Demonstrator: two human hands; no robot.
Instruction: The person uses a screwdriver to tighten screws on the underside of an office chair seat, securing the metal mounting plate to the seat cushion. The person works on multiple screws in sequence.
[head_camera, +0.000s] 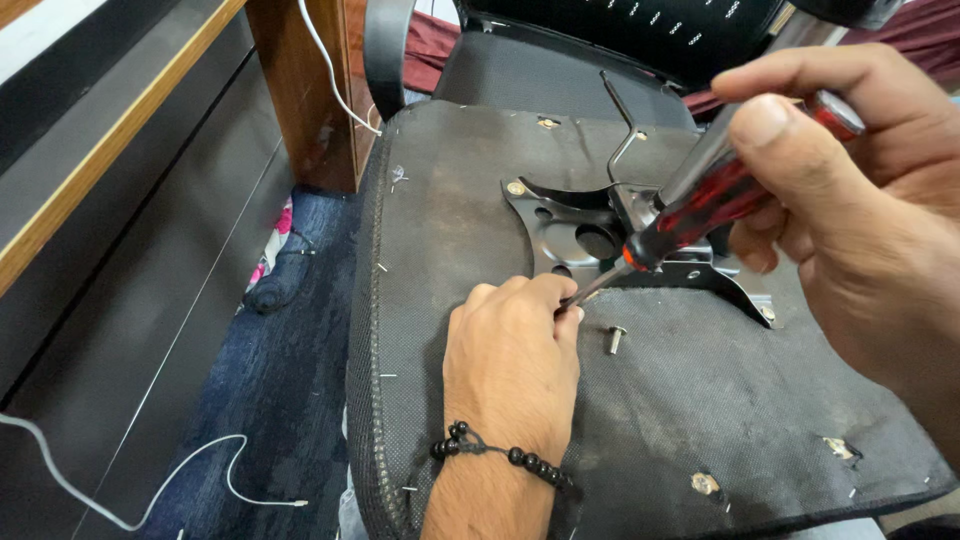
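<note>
The overturned chair seat (640, 400) is found at the centre, with the metal mounting plate (575, 225) bolted on it toward 12 o'clock. The left hand (510, 365) is rested on the seat at 6 o'clock of the plate. A loose bolt (615, 338) is stood on the seat just at 3 o'clock of that hand. The screwdriver (700, 205) is held by the right hand (860, 210) at 2 o'clock, its tip met at the left fingers. A cable (150, 500) is laid on the floor at 8 o'clock.

Both hands (510, 360) (860, 200) clenched — knuckles up
</note>
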